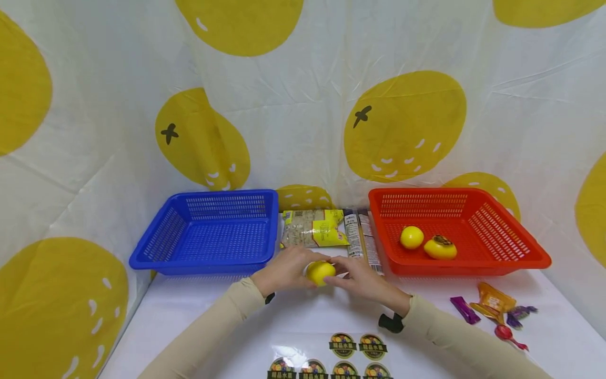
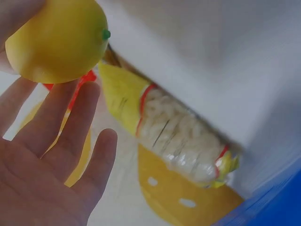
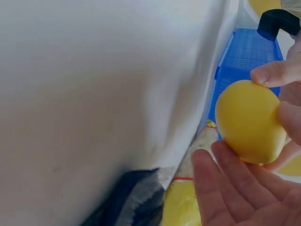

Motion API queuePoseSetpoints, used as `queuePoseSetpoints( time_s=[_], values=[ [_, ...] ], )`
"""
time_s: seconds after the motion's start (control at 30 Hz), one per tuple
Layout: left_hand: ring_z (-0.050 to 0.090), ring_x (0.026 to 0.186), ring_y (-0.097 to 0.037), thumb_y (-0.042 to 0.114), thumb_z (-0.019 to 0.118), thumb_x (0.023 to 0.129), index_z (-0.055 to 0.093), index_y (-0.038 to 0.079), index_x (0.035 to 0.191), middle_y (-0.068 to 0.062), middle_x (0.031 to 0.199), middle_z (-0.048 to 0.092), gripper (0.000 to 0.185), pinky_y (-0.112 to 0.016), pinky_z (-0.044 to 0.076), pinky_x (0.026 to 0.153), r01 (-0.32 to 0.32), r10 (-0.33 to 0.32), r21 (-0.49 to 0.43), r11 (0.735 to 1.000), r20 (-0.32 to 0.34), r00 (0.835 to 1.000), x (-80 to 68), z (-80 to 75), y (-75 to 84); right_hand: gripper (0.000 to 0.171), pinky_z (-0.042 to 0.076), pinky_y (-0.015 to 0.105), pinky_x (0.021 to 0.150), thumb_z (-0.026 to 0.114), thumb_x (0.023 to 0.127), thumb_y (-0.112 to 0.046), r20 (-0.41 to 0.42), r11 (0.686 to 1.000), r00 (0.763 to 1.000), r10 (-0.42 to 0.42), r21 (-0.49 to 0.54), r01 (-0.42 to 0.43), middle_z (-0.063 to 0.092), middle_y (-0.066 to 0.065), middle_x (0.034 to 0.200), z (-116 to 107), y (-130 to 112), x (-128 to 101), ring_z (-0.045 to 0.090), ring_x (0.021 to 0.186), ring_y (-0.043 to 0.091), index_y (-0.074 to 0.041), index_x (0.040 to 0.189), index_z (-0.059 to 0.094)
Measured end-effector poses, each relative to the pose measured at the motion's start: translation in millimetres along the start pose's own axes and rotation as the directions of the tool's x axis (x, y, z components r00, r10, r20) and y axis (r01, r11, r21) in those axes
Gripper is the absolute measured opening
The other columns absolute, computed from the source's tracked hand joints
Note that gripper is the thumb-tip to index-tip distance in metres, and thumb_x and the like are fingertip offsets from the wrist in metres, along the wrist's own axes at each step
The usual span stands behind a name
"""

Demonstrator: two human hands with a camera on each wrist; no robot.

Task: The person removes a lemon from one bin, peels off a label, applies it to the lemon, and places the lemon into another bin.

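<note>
Yellow lemon (image 1: pixel 320 272): held between both hands, above the white table (image 1: pixel 293 326).
Left hand (image 1: pixel 284 271): fingers curled round lemon.
Right hand (image 1: pixel 362 279): fingertips pinching lemon.

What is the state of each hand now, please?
Left hand: holds the yellow fruit together with the right.
Right hand: fingers grip the same fruit.

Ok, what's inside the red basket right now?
The red basket holds two yellow fruits: a round lemon-like one and a flatter one with a dark top. Its near wall hides a strip of the floor, so anything lying there can't be seen.
</note>
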State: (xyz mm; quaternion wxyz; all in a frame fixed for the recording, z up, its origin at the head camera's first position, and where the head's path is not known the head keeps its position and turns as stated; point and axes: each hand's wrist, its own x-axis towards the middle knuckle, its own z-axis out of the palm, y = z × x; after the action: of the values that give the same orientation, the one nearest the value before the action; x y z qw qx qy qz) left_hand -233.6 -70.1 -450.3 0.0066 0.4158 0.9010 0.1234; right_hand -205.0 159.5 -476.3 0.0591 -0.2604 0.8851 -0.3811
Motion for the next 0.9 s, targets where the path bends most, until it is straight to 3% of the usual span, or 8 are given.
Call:
queuePoseSetpoints(
  time_s=[0.13, 0.33, 0.5, 0.7, 0.9],
  values=[
    [0.066, 0.117, -0.014, 0.035, 0.089, 0.080, 0.061, 0.025, 0.141, 0.009, 0.134, 0.070, 0.068, -0.036, 0.051, 0.104, 0.059, -0.059, -0.045, 0.997, 0.017, 0.998, -2.1, 10.9, -0.5, 0.049, 0.061, 0.036, 0.086, 0.072, 0.095, -0.039, 0.011, 0.999, 1.000, 0.024, -0.048, -0.023, 0.077, 0.005, 0.112, 3, 2, -1, 0.072, 0.097, 0.017, -0.006, 0.131, 0.065],
    [0.065, 0.115, -0.015, 0.037, 0.089, 0.078, 0.058, 0.024, 0.143, 0.007, 0.130, 0.071, 0.073, -0.036, 0.051, 0.102, 0.121, -0.118, -0.073, 0.990, 0.042, 0.992, -5.7, 21.5, -0.3, 0.046, 0.054, 0.027, 0.082, 0.072, 0.096, -0.037, 0.042, 0.992, 0.997, 0.066, -0.109, -0.061, 0.076, 0.003, 0.110, 7, 1, -3, 0.067, 0.094, 0.013, -0.007, 0.131, 0.064],
    [0.064, 0.114, -0.015, 0.039, 0.089, 0.079, 0.060, 0.022, 0.138, 0.005, 0.130, 0.070, 0.068, -0.035, 0.051, 0.102, 0.144, -0.139, -0.098, 0.985, 0.048, 0.989, -7.8, 24.2, -0.4, 0.044, 0.054, 0.029, 0.082, 0.072, 0.096, -0.032, 0.056, 0.989, 0.996, 0.070, -0.131, -0.062, 0.075, 0.003, 0.109, 8, 0, -4, 0.066, 0.094, 0.014, -0.008, 0.131, 0.063],
    [0.062, 0.117, -0.018, 0.042, 0.085, 0.082, 0.063, 0.020, 0.136, 0.004, 0.131, 0.070, 0.062, -0.039, 0.049, 0.103, 0.189, -0.184, -0.191, 0.963, 0.043, 0.982, -15.9, 29.1, -7.3, 0.042, 0.059, 0.039, 0.086, 0.071, 0.097, -0.026, 0.078, 0.986, 0.996, 0.046, -0.160, -0.033, 0.076, 0.007, 0.112, 12, 4, -7, 0.070, 0.098, 0.019, -0.004, 0.132, 0.062],
    [0.063, 0.121, -0.019, 0.043, 0.081, 0.087, 0.066, 0.022, 0.134, 0.005, 0.130, 0.071, 0.054, -0.042, 0.050, 0.106, 0.199, -0.201, -0.278, 0.940, 0.025, 0.979, -26.4, 32.6, -16.3, 0.047, 0.057, 0.036, 0.084, 0.069, 0.098, -0.026, 0.058, 0.983, 0.995, 0.076, -0.170, -0.066, 0.075, 0.003, 0.110, 15, 4, -7, 0.067, 0.093, 0.013, -0.006, 0.139, 0.059]
  ],
)
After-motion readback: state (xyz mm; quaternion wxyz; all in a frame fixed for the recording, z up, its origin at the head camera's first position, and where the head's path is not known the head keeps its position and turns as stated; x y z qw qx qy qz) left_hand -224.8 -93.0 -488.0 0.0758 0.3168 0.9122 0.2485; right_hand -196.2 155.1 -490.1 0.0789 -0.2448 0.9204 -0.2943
